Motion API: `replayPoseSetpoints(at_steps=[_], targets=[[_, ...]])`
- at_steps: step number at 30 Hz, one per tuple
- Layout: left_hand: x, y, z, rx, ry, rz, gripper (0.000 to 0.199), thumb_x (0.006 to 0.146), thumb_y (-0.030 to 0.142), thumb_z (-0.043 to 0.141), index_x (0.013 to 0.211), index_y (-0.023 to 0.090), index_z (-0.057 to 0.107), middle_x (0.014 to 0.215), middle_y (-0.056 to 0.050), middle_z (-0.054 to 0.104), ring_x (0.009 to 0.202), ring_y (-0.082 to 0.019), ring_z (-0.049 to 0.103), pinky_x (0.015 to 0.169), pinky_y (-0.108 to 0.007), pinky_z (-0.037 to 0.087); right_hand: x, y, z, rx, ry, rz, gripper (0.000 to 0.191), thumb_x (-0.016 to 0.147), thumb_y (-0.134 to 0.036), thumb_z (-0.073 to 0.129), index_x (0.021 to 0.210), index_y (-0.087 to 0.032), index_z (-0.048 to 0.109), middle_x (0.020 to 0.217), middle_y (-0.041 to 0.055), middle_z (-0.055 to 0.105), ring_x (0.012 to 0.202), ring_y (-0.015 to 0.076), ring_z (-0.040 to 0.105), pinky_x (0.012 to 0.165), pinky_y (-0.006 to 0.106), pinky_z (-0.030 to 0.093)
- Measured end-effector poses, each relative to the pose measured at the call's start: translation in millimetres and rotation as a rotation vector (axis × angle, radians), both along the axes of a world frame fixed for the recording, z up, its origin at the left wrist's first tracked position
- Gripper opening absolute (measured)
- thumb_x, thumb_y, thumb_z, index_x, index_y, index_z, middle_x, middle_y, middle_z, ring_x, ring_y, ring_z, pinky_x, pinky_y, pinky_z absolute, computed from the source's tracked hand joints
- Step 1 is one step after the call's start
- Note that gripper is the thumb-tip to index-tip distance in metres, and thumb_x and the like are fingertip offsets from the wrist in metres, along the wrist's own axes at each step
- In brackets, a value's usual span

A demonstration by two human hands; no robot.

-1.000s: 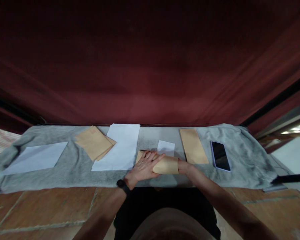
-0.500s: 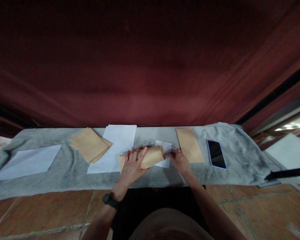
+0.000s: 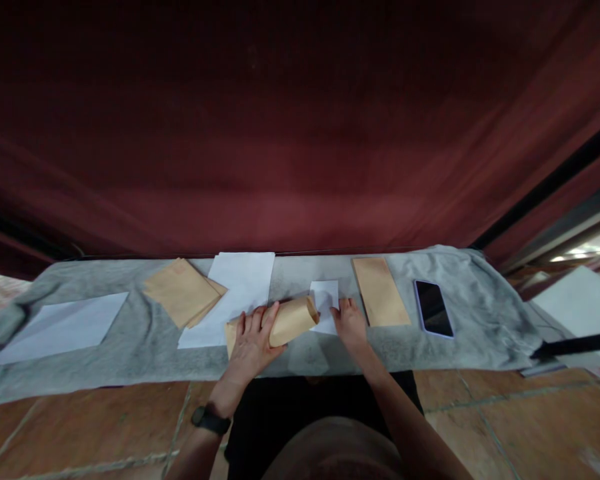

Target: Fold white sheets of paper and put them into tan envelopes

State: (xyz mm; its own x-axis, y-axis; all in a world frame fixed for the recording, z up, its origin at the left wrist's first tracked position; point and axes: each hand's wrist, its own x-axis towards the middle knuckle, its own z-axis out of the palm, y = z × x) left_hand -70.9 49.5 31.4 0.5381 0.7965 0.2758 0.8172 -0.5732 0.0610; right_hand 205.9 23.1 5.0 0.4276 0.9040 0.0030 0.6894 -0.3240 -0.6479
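Note:
My left hand (image 3: 253, 340), with a dark watch on the wrist, grips a brown paper envelope (image 3: 294, 319) from above, thumb apart from the fingers. The envelope lies slanted, and its mouth gapes toward the right. Just past that mouth is a small folded white paper (image 3: 325, 297), flat on the grey cloth. At its right edge the fingers of my right hand (image 3: 351, 323) are closed on the paper; the fingertips are partly hidden. Part of the envelope's left end shows beyond my left hand.
Several brown envelopes (image 3: 183, 290) overlap white sheets (image 3: 245, 280) on the left. Another white sheet (image 3: 65, 327) lies farther left. Right of my hands are a flat brown envelope stack (image 3: 383, 293) and a phone (image 3: 433, 308). A grey cloth (image 3: 145, 363) covers the narrow table before a red curtain (image 3: 300, 167).
My left hand and its envelope have shifted left and slightly nearer to me. My right hand has moved a little left, and the small white paper now lies straighter.

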Motion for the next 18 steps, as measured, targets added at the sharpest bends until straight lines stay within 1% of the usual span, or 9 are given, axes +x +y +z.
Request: replayPoseSetpoints(at_steps=[1, 3, 4, 7, 8, 10, 13, 16, 18], targets=[[-1, 0, -0.4, -0.001, -0.001, 0.003, 0.102, 0.079, 0.044, 0.074, 0.161, 0.022, 0.017, 0.141, -0.018, 0.052, 0.131, -0.037, 0.051, 0.117, -0.061, 0.028, 3, -1, 1.5, 0.039, 0.035, 0.011, 0.013, 0.093, -0.028, 0.054, 0.1, -0.021, 0.062, 0.098, 0.0124, 0.071, 0.096, 0.0273, 0.068, 0.084, 0.035, 0.05], [-4, 0, -0.8, -0.003, -0.004, 0.012, 0.104, 0.078, 0.043, 0.075, 0.161, 0.021, 0.016, 0.142, -0.019, 0.052, 0.132, -0.037, 0.05, 0.118, -0.062, 0.028, 15, -2, 7.7, 0.098, 0.089, 0.033, 0.021, 0.096, -0.032, 0.045, 0.103, -0.02, 0.062, 0.09, 0.0088, 0.071, 0.086, 0.025, 0.068, 0.079, 0.034, 0.051], [-5, 1, -1.0, -0.007, -0.005, 0.016, 0.105, 0.078, 0.043, 0.076, 0.161, 0.021, 0.016, 0.141, -0.019, 0.052, 0.132, -0.038, 0.05, 0.117, -0.062, 0.027, 23, -3, 12.3, 0.122, 0.107, 0.049, 0.025, 0.097, -0.033, 0.042, 0.104, -0.021, 0.062, 0.089, 0.0078, 0.071, 0.084, 0.0241, 0.067, 0.078, 0.033, 0.051], [-7, 3, -2.3, -0.023, -0.008, 0.025, 0.107, 0.076, 0.044, 0.076, 0.161, 0.021, 0.016, 0.142, -0.018, 0.052, 0.132, -0.038, 0.05, 0.117, -0.063, 0.027, 51, -5, 28.8, 0.195, 0.165, 0.119, 0.032, 0.096, -0.04, 0.043, 0.104, -0.02, 0.066, 0.09, 0.006, 0.073, 0.084, 0.0218, 0.067, 0.078, 0.03, 0.052], [-7, 3, -2.9, -0.029, -0.008, 0.02, 0.108, 0.076, 0.044, 0.076, 0.161, 0.022, 0.015, 0.142, -0.018, 0.051, 0.132, -0.038, 0.05, 0.118, -0.063, 0.026, 59, -7, 33.9, 0.227, 0.219, 0.176, 0.033, 0.094, -0.043, 0.046, 0.103, -0.02, 0.068, 0.09, 0.0057, 0.073, 0.082, 0.0216, 0.067, 0.076, 0.03, 0.052], [-7, 4, -3.9, -0.039, -0.006, -0.008, 0.109, 0.076, 0.044, 0.077, 0.162, 0.022, 0.014, 0.143, -0.018, 0.051, 0.134, -0.038, 0.049, 0.118, -0.063, 0.024, 72, -10, 41.1, 0.225, 0.272, 0.286, 0.034, 0.093, -0.045, 0.049, 0.1, -0.021, 0.072, 0.09, 0.005, 0.075, 0.082, 0.0219, 0.068, 0.076, 0.031, 0.053], [-6, 6, -4.7, -0.043, -0.005, -0.068, 0.109, 0.075, 0.044, 0.077, 0.162, 0.022, 0.015, 0.144, -0.018, 0.05, 0.137, -0.039, 0.046, 0.12, -0.063, 0.021, 81, -11, 42.2, 0.175, 0.263, 0.373, 0.032, 0.091, -0.042, 0.052, 0.097, -0.023, 0.077, 0.093, 0.0049, 0.078, 0.085, 0.0234, 0.071, 0.08, 0.033, 0.054], [-6, 7, -4.2, -0.049, -0.009, -0.093, 0.107, 0.075, 0.044, 0.077, 0.161, 0.021, 0.017, 0.143, -0.018, 0.051, 0.137, -0.039, 0.045, 0.12, -0.064, 0.018, 83, -7, 35.5, 0.131, 0.252, 0.425, 0.03, 0.09, -0.038, 0.053, 0.098, -0.024, 0.079, 0.099, 0.0058, 0.08, 0.09, 0.0242, 0.073, 0.083, 0.034, 0.055], [-6, 8, -3.6, -0.071, -0.006, -0.104, 0.108, 0.074, 0.043, 0.077, 0.161, 0.022, 0.017, 0.142, -0.018, 0.051, 0.136, -0.038, 0.047, 0.12, -0.064, 0.018, 85, 0, 31.0, 0.08, 0.258, 0.449, 0.031, 0.09, -0.036, 0.053, 0.097, -0.023, 0.08, 0.098, 0.0054, 0.08, 0.088, 0.0239, 0.074, 0.079, 0.033, 0.056]])
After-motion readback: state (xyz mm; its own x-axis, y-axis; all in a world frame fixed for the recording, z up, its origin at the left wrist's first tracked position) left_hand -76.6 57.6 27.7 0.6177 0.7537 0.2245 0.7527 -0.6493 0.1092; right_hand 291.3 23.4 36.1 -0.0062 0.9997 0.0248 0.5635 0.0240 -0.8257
